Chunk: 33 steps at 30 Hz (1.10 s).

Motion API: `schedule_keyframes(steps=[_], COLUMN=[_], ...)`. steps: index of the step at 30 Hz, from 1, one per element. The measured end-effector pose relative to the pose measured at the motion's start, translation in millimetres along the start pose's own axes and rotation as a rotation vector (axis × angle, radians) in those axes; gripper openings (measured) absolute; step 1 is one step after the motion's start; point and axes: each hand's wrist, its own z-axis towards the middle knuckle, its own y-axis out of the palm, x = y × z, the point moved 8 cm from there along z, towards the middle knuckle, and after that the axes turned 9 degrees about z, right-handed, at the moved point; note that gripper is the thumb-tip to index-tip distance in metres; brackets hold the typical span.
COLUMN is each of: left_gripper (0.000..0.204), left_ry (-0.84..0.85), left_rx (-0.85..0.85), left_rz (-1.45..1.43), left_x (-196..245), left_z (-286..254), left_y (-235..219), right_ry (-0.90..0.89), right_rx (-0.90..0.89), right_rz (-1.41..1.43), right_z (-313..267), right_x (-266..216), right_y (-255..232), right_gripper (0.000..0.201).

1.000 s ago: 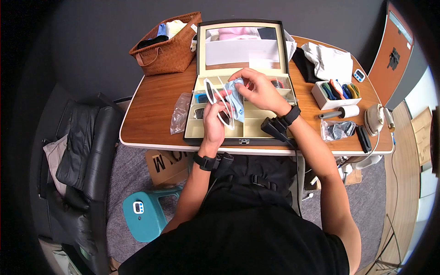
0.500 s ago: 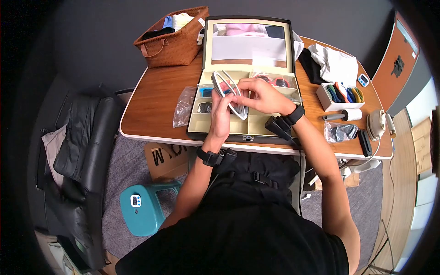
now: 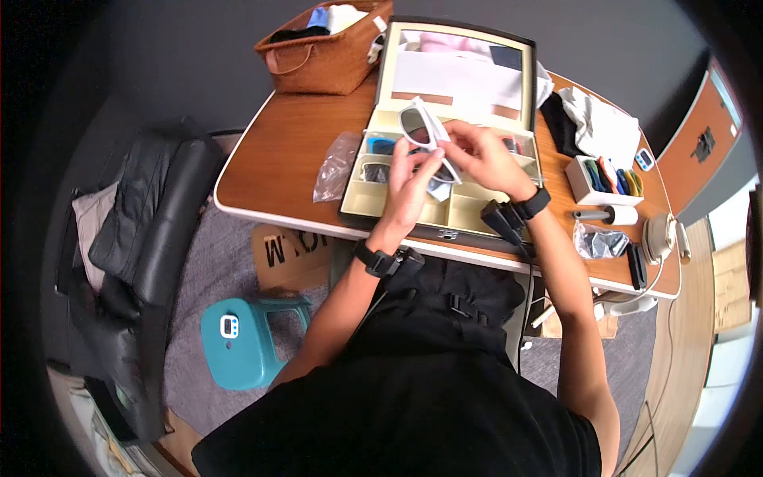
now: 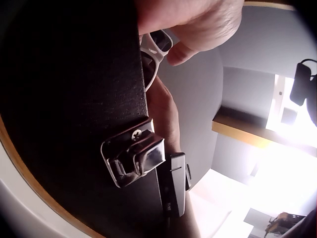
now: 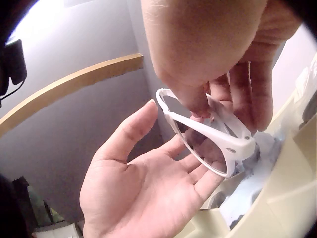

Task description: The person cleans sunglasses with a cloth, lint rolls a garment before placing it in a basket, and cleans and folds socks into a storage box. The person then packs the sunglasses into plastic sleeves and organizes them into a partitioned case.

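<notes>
I have the right hand [image 3: 486,162] pinching the white sunglasses [image 5: 210,134] above the compartmented case [image 3: 470,211], the left hand [image 3: 407,195] reaching behind the lenses with fingers extended; a loose pinch could drop the pair; a stray thumb could smudge one.

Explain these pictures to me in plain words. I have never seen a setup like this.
There is no machine here: a person works with bare hands, a left hand and a right hand. The head view comes from a camera worn on the head, looking forward and down; the other two come from wrist cameras, one per wrist, watching each hand's work.

The right hand pinches white-framed sunglasses; the left hand's open palm shows in the right wrist view, its fingers behind the lenses. Below them sits an open, divided case on a wooden table. Around it are a woven basket, a clear plastic bag, a white cloth and a lint roller.
</notes>
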Motion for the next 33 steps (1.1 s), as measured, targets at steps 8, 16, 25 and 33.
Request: schedule_keyframes(steps=[8,16,25,33], left_gripper=[0.035,0.021,0.028,0.03], left_ry=[0.119,-0.248,-0.336,-0.132], left_rx=[0.061,-0.681,-0.296,-0.225], left_rz=[0.111,0.585,0.865,0.867], left_x=[58.4,62.2,55.7,80.8], left_z=[-19.5,-72.3,-77.3,1.2], left_y=[-29.6,-117.4,-152.2,-123.7], right_ry=[0.144,0.586,0.667,0.736], right_rx=[0.191,0.159,0.149,0.203], right_rz=[-0.248,-0.62,-0.564,-0.535], right_z=[0.0,-55.6,-102.3,-69.4], right_x=[-3.3,63.5,79.7,70.9], right_y=[-66.7,-211.7,-190.2,-179.0], right_gripper=[0.032,0.038,0.025,0.025])
